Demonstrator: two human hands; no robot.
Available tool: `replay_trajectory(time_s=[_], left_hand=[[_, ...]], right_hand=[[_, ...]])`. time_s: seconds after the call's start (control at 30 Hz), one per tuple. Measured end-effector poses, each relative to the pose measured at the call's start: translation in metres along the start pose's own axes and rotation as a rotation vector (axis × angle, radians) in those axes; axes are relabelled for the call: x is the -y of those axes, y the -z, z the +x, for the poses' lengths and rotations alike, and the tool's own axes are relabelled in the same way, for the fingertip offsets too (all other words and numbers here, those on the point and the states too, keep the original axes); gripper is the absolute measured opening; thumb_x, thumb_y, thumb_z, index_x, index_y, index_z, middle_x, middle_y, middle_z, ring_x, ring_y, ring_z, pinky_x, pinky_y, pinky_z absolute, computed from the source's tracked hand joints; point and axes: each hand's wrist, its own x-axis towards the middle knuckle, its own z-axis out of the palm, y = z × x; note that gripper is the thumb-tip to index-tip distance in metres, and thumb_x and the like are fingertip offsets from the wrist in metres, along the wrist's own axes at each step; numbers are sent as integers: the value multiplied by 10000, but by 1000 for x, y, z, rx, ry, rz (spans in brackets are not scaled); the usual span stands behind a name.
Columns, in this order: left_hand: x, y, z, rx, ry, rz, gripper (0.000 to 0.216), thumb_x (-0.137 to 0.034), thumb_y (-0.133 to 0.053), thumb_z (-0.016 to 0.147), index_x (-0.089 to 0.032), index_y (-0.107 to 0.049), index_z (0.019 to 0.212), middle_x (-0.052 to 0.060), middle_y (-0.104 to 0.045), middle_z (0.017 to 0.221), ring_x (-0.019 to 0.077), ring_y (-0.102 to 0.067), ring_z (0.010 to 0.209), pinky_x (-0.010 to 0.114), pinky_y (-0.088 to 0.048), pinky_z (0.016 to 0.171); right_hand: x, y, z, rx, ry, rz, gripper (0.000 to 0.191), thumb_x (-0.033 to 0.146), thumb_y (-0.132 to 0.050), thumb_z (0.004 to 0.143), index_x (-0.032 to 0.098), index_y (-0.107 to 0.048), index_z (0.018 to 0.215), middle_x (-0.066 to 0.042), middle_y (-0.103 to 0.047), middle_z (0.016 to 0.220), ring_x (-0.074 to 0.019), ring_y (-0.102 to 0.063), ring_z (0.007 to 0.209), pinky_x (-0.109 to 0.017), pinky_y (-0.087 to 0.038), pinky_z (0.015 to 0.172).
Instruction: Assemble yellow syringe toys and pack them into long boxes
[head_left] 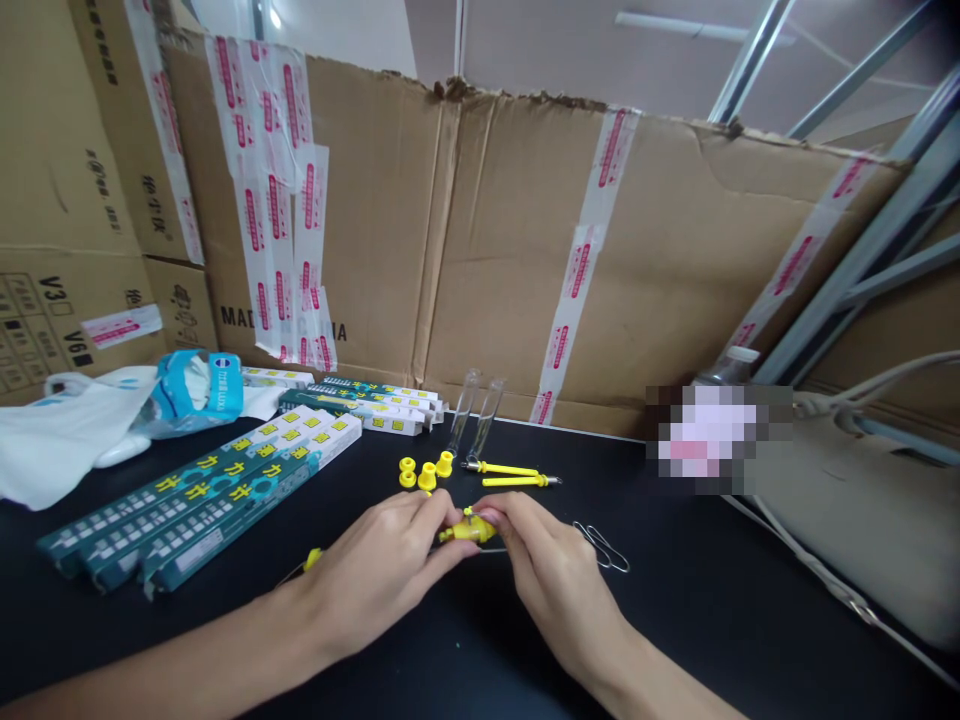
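Both my hands meet over the black table (712, 600), pinching a small yellow plastic part (468, 529) between them. My left hand (382, 565) grips its left end with closed fingers. My right hand (544, 570) holds its right end, fingers pinched. Just beyond lie three small yellow caps (425, 472), two yellow rods with metal tips (510, 474) and two clear tubes (474, 410). A bent wire hook (604, 548) lies right of my right hand. Another small yellow piece (313, 558) sits by my left wrist.
Long teal and white boxes (202, 495) lie in a row at left, more (367, 400) further back. A white plastic bag and blue packet (191, 392) sit far left. A taped cardboard wall (525, 250) stands behind. A metal frame (862, 260) and cables are at right.
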Motion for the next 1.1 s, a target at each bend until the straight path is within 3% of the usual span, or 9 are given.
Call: replay_trajectory(time_s=[0.13,0.27,0.4,0.6,0.83,0.97,1.1], left_hand=[[4,-3,0,-42,29,-70,88,-252,-677,895,-211,-600,891,1,-717,914,192,-696,840,290,-541,759],[4,-6,1,-93,127,-145,161,-340,-704,872,-268,-670,1012,-36,-751,918,198,-676,857,295,-506,782],[0,-4,2,-72,154,-60,161,-458,-714,841,-301,-743,856,-48,-764,831,235,-610,807,324,-436,730],[0,-3,4,-39,211,-34,193,-457,-690,854,-284,-751,795,-40,-760,767,232,-561,764,311,-366,688],[3,-2,2,-94,77,-3,204,-403,-699,871,-230,-699,764,-37,-704,706,186,-565,690,307,-327,694],[-1,0,0,-119,-12,34,181,-285,-731,859,-186,-626,750,-41,-673,733,154,-593,670,325,-301,728],[-6,-2,-1,-133,-27,45,211,-298,-739,854,-192,-591,747,-46,-656,740,168,-600,714,332,-282,711]], right_hand=[[-1,1,0,-29,86,-54,221,159,-373,1032,193,-590,1006,-30,-709,863,-151,-707,707,-231,-521,641],[-2,1,-2,-55,197,-180,221,148,-360,1033,178,-579,1036,-47,-700,851,-169,-707,671,-250,-531,594],[-1,-1,-3,-69,249,-251,225,149,-347,1038,167,-572,1046,-60,-694,829,-174,-701,653,-253,-541,581],[2,2,-2,-13,309,-296,293,120,-273,1041,143,-559,1101,-77,-695,821,-172,-707,679,-244,-565,602],[0,8,-1,100,397,-335,341,62,-235,1014,77,-470,1262,-129,-720,915,-222,-728,736,-315,-608,604],[-5,5,-2,28,480,-369,375,-23,-253,948,15,-473,1249,-129,-720,803,-229,-721,644,-319,-596,530],[-7,1,-4,-34,446,-280,370,-51,-312,896,80,-537,1158,-103,-724,799,-210,-714,611,-285,-562,483]])
